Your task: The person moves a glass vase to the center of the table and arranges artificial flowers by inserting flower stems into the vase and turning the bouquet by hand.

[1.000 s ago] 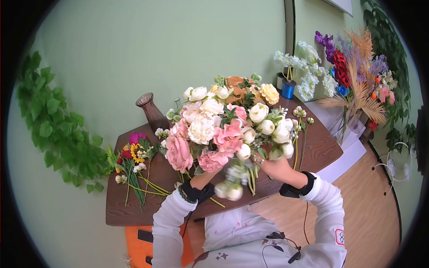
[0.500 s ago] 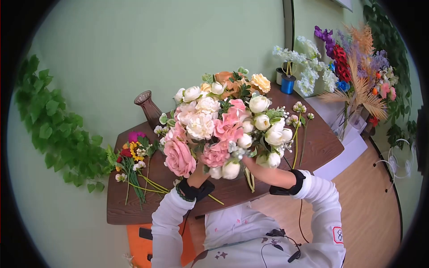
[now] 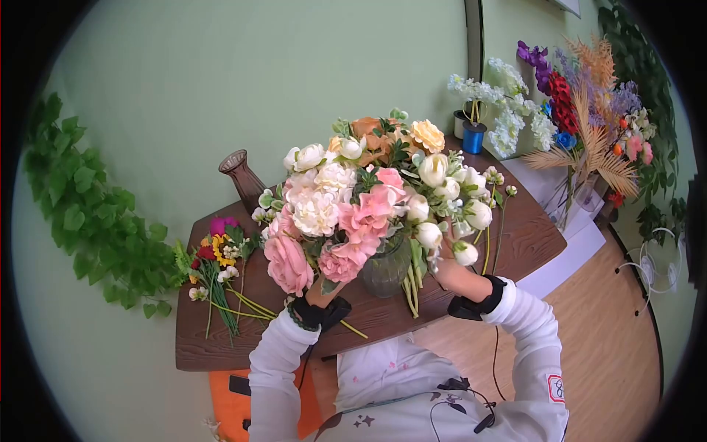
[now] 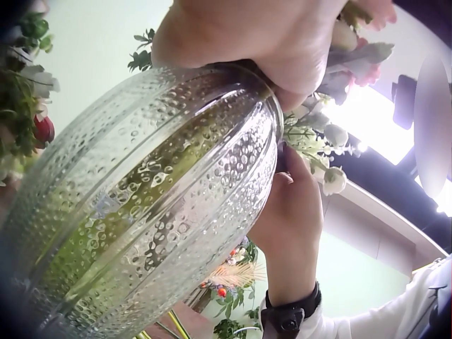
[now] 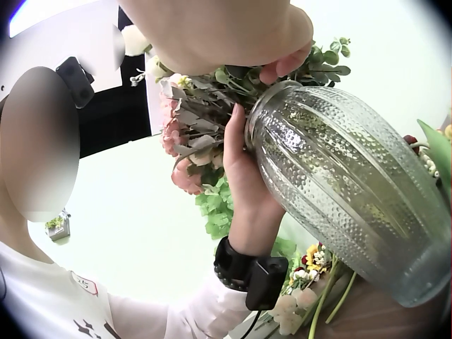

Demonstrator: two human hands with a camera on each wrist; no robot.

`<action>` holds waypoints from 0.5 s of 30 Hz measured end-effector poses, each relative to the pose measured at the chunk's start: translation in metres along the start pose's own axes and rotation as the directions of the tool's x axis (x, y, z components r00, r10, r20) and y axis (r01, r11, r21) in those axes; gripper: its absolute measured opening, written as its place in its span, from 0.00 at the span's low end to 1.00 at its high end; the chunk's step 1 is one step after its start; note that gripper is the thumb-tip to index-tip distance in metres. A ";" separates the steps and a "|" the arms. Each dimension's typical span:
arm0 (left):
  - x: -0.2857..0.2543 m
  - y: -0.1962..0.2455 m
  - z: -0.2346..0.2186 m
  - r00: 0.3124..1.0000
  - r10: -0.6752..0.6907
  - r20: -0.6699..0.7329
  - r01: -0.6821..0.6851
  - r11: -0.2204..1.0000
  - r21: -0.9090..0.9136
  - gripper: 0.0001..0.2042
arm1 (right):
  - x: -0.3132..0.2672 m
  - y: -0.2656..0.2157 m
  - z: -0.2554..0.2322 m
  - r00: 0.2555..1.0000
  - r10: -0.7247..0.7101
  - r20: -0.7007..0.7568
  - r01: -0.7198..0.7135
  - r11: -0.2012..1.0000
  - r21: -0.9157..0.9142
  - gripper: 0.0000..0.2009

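A ribbed clear glass vase (image 3: 384, 272) stands near the table's front, filled with a bouquet of pink, cream and orange flowers (image 3: 328, 195). My left hand (image 5: 247, 176) holds the vase at its neck, thumb up at the rim; in the head view pink blooms mostly hide it. On the vase's other side, my right hand (image 4: 289, 212) is at rim height with bent fingers, pinching a stem of white ranunculus-like blooms (image 3: 429, 234). Leaves and blooms cover those fingertips in the head view.
Loose stems with small colourful flowers (image 3: 221, 258) lie on the table's left side. Behind the bouquet stands a purplish glass vase (image 3: 243, 177). White-budded stems (image 3: 501, 214) and a blue spool (image 3: 473, 138) are at right. Further right stands a tall mixed arrangement (image 3: 589, 125).
White blooms that swung low in front of the vase have gone up and then right with my right hand. The vase's front shows again. My left hand stays by the neck.
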State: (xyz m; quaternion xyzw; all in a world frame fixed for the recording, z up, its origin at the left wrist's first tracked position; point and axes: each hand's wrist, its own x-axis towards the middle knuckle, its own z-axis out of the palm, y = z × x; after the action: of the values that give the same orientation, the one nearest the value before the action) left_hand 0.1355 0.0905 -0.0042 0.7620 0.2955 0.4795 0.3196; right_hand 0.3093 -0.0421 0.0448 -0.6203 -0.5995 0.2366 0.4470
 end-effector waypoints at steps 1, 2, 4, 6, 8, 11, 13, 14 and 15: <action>0.000 -0.001 0.000 1.000 0.001 0.002 -0.001 1.000 0.004 0.14 | 0.004 0.011 0.003 0.982 -0.183 -0.054 0.180 0.982 -0.055 0.17; 0.000 -0.001 0.000 1.000 0.002 0.005 -0.002 1.000 0.007 0.14 | 0.008 0.018 0.005 0.927 -0.362 -0.097 0.350 0.929 -0.120 0.17; 0.001 -0.001 0.000 1.000 0.004 0.011 -0.004 1.000 0.014 0.14 | 0.008 0.020 0.009 0.911 -0.386 -0.145 0.379 0.922 -0.075 0.16; 0.001 -0.001 0.000 1.000 0.007 0.016 -0.008 1.000 0.020 0.14 | 0.009 0.014 0.012 0.885 -0.421 -0.198 0.412 0.907 -0.087 0.14; 0.002 -0.001 0.000 1.000 0.011 0.018 -0.011 1.000 0.026 0.14 | 0.010 0.019 0.015 0.868 -0.454 -0.200 0.470 0.882 0.038 0.14; 0.002 -0.002 -0.002 1.000 0.014 0.018 -0.015 0.999 0.036 0.14 | 0.011 0.012 0.013 0.865 -0.457 -0.208 0.492 0.854 0.169 0.18; 0.001 -0.002 -0.002 1.000 0.016 0.019 -0.017 0.999 0.040 0.14 | 0.013 0.012 0.013 0.845 -0.485 -0.224 0.523 0.837 0.162 0.18; 0.001 -0.002 -0.002 1.000 0.017 0.020 -0.018 0.999 0.042 0.14 | 0.013 0.010 0.012 0.836 -0.504 -0.218 0.538 0.831 0.140 0.16; 0.001 -0.002 -0.002 1.000 0.019 0.022 -0.020 0.999 0.044 0.14 | 0.012 0.008 0.012 0.826 -0.522 -0.213 0.552 0.826 0.117 0.16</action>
State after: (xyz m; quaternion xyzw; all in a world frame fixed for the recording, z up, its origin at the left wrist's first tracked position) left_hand 0.1341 0.0926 -0.0044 0.7769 0.2951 0.4677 0.3011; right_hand 0.3059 -0.0262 0.0356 -0.4026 -0.6865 0.0977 0.5976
